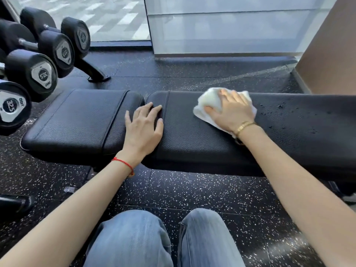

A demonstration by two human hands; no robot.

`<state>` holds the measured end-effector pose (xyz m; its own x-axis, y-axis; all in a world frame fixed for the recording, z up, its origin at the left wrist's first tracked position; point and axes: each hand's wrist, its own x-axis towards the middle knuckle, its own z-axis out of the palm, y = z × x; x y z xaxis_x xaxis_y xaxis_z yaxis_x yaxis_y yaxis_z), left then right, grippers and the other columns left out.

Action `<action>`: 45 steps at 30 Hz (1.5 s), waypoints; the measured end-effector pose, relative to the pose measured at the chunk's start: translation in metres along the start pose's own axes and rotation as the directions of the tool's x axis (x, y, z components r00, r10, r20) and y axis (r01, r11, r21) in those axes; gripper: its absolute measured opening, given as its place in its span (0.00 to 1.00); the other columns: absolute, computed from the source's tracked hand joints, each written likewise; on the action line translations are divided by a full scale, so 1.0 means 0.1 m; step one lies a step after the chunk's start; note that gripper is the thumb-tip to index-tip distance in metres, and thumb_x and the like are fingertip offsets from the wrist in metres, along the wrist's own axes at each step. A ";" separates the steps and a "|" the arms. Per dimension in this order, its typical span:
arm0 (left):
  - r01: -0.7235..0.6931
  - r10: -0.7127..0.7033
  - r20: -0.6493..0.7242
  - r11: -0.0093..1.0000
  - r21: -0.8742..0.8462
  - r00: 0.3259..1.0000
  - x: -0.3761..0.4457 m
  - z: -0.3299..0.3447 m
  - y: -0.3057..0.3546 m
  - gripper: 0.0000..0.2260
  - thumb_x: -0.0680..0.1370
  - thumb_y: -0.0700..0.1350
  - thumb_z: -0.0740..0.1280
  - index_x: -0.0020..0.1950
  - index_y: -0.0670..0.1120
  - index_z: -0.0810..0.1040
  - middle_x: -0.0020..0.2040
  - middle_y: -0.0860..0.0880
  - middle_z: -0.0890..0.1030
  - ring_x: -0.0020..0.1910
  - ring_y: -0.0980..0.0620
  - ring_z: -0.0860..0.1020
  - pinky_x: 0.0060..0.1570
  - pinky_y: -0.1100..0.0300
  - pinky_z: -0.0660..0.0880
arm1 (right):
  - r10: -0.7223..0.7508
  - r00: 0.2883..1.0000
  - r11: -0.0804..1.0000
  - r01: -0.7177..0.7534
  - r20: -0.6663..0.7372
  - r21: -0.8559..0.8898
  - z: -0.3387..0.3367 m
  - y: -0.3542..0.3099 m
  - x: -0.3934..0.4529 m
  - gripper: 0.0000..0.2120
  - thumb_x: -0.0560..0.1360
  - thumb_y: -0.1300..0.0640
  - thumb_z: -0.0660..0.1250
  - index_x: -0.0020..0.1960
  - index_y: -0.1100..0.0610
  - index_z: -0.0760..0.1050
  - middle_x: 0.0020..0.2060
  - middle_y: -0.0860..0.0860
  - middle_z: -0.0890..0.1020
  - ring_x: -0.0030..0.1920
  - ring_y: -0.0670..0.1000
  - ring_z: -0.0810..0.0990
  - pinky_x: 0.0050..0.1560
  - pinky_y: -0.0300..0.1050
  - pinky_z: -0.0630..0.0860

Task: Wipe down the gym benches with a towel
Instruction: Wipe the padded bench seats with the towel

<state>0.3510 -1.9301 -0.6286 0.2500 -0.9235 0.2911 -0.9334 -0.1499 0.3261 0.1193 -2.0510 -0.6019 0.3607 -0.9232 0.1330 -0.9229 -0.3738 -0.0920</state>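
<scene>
The right hand (230, 110) presses flat, fingers spread, on a white towel (210, 105) near the far edge of the black bench (192, 139). The left hand (143, 126) rests open, fingers splayed, across the gap between the bench's two pads.

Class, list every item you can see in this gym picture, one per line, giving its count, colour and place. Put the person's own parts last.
bench: one, black, two pads, across the middle
towel: one, white, on the bench's longer pad, right of centre
droplets: many, on the longer pad, right of the towel
dumbbells: at least four, black with grey end plates, on a rack at left
floor: black with white specks
glass panel: frosted, behind the bench
left hand: flat on the bench at the gap between pads, red string at the wrist
right hand: pressing on the towel, gold bracelet at the wrist
knees: two, blue jeans, bottom centre
</scene>
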 end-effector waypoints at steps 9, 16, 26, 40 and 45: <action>-0.004 0.003 -0.045 1.000 -0.027 0.999 -0.02 -0.01 -0.03 0.23 0.77 0.54 0.55 0.71 0.54 0.72 0.73 0.50 0.71 0.73 0.50 0.65 0.75 0.41 0.50 | -0.442 0.895 0.883 0.446 -0.061 0.148 0.03 -0.22 -0.50 0.36 0.77 0.35 0.51 0.77 0.56 0.64 0.75 0.51 0.68 0.74 0.55 0.64 0.76 0.48 0.50; 0.008 -0.010 -0.067 0.999 -0.031 0.998 0.00 0.02 0.01 0.23 0.76 0.53 0.55 0.70 0.53 0.74 0.72 0.50 0.72 0.72 0.50 0.66 0.75 0.40 0.51 | -0.098 0.995 0.995 0.098 0.031 -0.023 -0.02 0.01 0.26 0.34 0.74 0.25 0.48 0.67 0.46 0.71 0.66 0.48 0.78 0.66 0.53 0.74 0.70 0.54 0.63; 0.010 -0.013 -0.070 0.999 -0.046 0.997 -0.01 0.01 0.00 0.22 0.76 0.52 0.56 0.70 0.54 0.74 0.72 0.51 0.72 0.72 0.50 0.66 0.75 0.41 0.51 | -0.498 0.867 0.856 0.497 -0.033 0.140 -0.01 -0.02 -0.70 0.37 0.77 0.33 0.51 0.76 0.57 0.66 0.74 0.52 0.69 0.74 0.56 0.65 0.77 0.54 0.54; 0.003 -0.006 -0.049 0.999 -0.049 0.999 -0.01 0.02 -0.03 0.24 0.76 0.53 0.55 0.71 0.53 0.73 0.73 0.49 0.71 0.73 0.48 0.65 0.76 0.41 0.49 | -0.388 0.920 0.912 0.391 -0.047 0.121 0.00 0.37 -1.18 0.36 0.76 0.34 0.54 0.77 0.56 0.64 0.76 0.52 0.67 0.76 0.56 0.63 0.78 0.57 0.55; -0.004 0.002 -0.059 0.999 -0.037 0.998 -0.01 0.03 -0.01 0.24 0.76 0.52 0.55 0.71 0.52 0.73 0.73 0.48 0.71 0.73 0.47 0.67 0.76 0.39 0.50 | 0.029 0.998 0.992 -0.036 0.058 0.118 -0.18 0.80 -0.67 0.41 0.77 0.29 0.52 0.80 0.54 0.57 0.78 0.52 0.62 0.79 0.52 0.56 0.78 0.49 0.49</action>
<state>0.3509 -1.9300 -0.6319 0.2629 -0.9012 0.3445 -0.9242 -0.1328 0.3581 0.0191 -2.0169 -0.6007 0.3410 -0.9372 0.0731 -0.9127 -0.3487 -0.2129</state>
